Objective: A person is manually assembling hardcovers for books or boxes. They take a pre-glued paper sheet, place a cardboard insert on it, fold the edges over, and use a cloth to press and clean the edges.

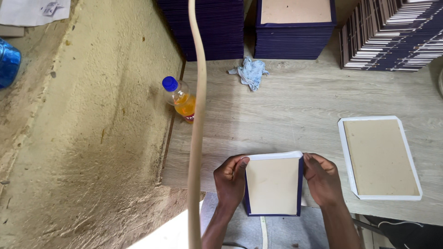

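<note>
Hands clamp my navy-edged board point(272, 185) at the table's point(286, 110) near edge: left hand point(230, 180), right hand point(322, 179). Bare table ahead; white-edged board point(379, 157) right, bottle point(181, 98) upper left.

orange drink bottle point(181, 99), blue rag point(250, 72), stacked navy covers point(294, 40), white-edged board point(379, 157)

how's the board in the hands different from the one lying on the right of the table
The held board has a dark blue wrap on its sides; the lying board has a white border all round. The held one is gripped by left hand and right hand at the table edge; the other lies untouched. Both show bare tan card.
</note>
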